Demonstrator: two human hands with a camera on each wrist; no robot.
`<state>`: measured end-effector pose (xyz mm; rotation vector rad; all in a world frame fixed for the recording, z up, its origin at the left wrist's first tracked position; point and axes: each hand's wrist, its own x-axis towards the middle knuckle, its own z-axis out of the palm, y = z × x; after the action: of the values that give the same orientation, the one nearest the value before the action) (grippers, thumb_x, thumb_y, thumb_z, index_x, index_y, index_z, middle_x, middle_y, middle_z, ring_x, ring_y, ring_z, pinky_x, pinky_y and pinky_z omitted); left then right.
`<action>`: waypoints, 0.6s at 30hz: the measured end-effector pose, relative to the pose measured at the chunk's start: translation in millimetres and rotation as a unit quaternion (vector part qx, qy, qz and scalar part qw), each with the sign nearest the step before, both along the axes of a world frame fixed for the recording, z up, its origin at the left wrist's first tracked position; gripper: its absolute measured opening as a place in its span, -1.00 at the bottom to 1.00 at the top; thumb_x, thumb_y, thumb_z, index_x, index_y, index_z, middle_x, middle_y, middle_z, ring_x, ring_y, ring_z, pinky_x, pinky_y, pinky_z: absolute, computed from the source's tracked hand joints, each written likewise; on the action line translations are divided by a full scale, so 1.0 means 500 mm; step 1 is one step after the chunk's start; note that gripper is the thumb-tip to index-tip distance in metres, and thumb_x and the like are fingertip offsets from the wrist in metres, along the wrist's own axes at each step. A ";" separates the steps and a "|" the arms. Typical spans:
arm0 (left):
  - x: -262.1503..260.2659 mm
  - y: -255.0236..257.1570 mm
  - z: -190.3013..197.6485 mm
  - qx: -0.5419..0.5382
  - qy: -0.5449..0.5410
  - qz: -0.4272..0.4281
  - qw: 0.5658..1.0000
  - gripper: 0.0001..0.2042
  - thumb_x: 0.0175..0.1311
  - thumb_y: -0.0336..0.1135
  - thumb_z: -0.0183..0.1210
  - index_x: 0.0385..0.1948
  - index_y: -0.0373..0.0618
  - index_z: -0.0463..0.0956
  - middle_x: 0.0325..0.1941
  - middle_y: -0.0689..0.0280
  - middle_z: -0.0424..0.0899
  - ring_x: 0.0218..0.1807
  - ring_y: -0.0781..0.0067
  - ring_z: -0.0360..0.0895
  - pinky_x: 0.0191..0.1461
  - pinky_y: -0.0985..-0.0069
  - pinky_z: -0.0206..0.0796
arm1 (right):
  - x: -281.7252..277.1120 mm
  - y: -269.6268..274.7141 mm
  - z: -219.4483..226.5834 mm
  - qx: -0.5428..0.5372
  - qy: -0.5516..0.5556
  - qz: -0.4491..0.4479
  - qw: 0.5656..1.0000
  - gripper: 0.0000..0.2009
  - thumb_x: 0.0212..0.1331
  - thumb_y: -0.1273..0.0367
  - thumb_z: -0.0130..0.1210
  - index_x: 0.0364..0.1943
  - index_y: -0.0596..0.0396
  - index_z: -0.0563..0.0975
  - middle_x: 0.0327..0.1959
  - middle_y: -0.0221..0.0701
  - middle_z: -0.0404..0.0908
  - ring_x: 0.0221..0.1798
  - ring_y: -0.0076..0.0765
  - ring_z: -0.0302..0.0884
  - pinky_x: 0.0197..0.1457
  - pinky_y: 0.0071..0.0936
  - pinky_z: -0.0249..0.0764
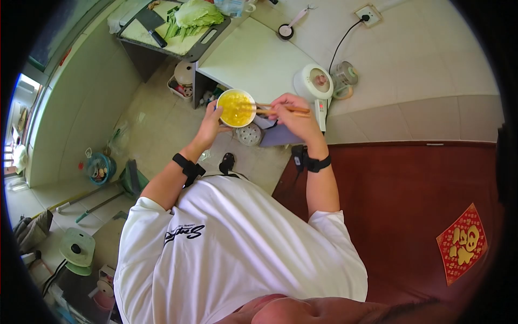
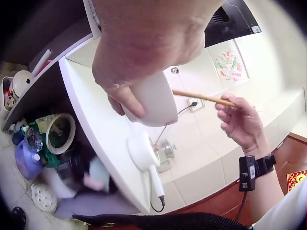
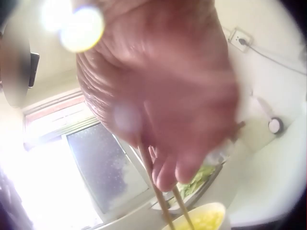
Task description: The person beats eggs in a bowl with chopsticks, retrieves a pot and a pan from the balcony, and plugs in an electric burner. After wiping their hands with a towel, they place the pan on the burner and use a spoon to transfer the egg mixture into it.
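Observation:
In the head view my left hand [image 1: 209, 127] grips a white bowl [image 1: 220, 101] of yellow beaten egg [image 1: 235, 109], thumb at the rim. The left wrist view shows the bowl's white outer wall [image 2: 156, 103] with fingers curled under it. My right hand [image 1: 295, 116] holds a pair of wooden chopsticks [image 1: 294, 109], whose tips reach into the egg. Seen from the right wrist, the two chopsticks [image 3: 160, 203] slant down from the fingers into the bowl. Both hands are in the air near the white counter's front edge.
On the white counter [image 1: 245, 51] stand a white electric pot [image 1: 314, 81] and a glass jug [image 1: 344, 75]. A cutting board [image 1: 208, 38] at the back holds lettuce [image 1: 197, 15] and a knife [image 1: 156, 36]. Below the counter is a white perforated basket [image 1: 249, 135].

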<state>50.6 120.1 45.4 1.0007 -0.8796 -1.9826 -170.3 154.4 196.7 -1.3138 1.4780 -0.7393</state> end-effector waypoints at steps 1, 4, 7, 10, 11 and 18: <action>-0.001 0.001 0.001 -0.004 0.015 0.002 1.000 -0.56 0.47 -0.13 -0.23 0.30 -0.03 0.01 0.26 0.11 0.29 0.22 0.13 0.40 0.07 0.11 0.45 | -0.006 -0.002 -0.001 -0.038 0.026 -0.023 0.999 -0.88 0.23 0.40 0.05 -0.32 0.19 0.53 -0.42 -0.38 0.66 -0.36 -0.57 0.61 -0.31 -0.63 0.50; -0.001 -0.004 0.012 0.008 -0.012 -0.002 1.000 -0.55 0.46 -0.12 -0.22 0.30 -0.04 0.00 0.26 0.11 0.29 0.21 0.12 0.41 0.07 0.11 0.45 | 0.005 0.005 -0.018 -0.012 0.008 0.037 0.999 -0.89 0.24 0.41 0.04 -0.28 0.17 0.53 -0.39 -0.37 0.67 -0.35 -0.56 0.61 -0.33 -0.65 0.48; 0.002 -0.003 -0.009 -0.005 0.019 -0.007 1.000 -0.53 0.45 -0.12 -0.21 0.31 -0.05 -0.02 0.26 0.11 0.28 0.20 0.10 0.41 0.07 0.11 0.45 | 0.013 0.006 -0.016 0.007 -0.014 0.023 1.000 -0.89 0.24 0.41 0.03 -0.26 0.14 0.52 -0.35 -0.38 0.67 -0.33 -0.57 0.60 -0.35 -0.66 0.45; 0.000 -0.007 -0.006 0.000 0.015 0.008 1.000 -0.53 0.44 -0.13 -0.20 0.31 -0.04 -0.01 0.25 0.12 0.28 0.20 0.11 0.41 0.07 0.10 0.45 | 0.006 0.003 -0.032 0.005 -0.014 0.032 0.999 -0.89 0.26 0.44 0.03 -0.23 0.18 0.51 -0.36 -0.35 0.66 -0.30 -0.54 0.60 -0.26 -0.64 0.49; 0.000 -0.017 -0.004 -0.004 0.018 0.015 1.000 -0.53 0.44 -0.13 -0.20 0.31 -0.04 -0.01 0.25 0.12 0.28 0.20 0.11 0.41 0.07 0.10 0.45 | 0.010 0.014 -0.032 -0.011 -0.026 0.063 0.998 -0.89 0.27 0.43 0.03 -0.23 0.18 0.51 -0.36 -0.35 0.65 -0.30 -0.54 0.60 -0.25 -0.63 0.49; 0.003 -0.012 0.020 0.003 0.005 0.008 1.000 -0.56 0.44 -0.15 -0.21 0.28 -0.04 0.03 0.20 0.13 0.34 0.15 0.14 0.46 0.01 0.14 0.49 | -0.005 0.014 -0.034 -0.022 -0.010 0.046 0.999 -0.87 0.28 0.39 0.02 -0.18 0.11 0.51 -0.30 -0.40 0.67 -0.23 -0.58 0.61 -0.28 -0.65 0.48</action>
<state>52.1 114.2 55.5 0.9981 -0.8589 -1.9765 -172.7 161.3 179.9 -1.3939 1.3832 -0.7273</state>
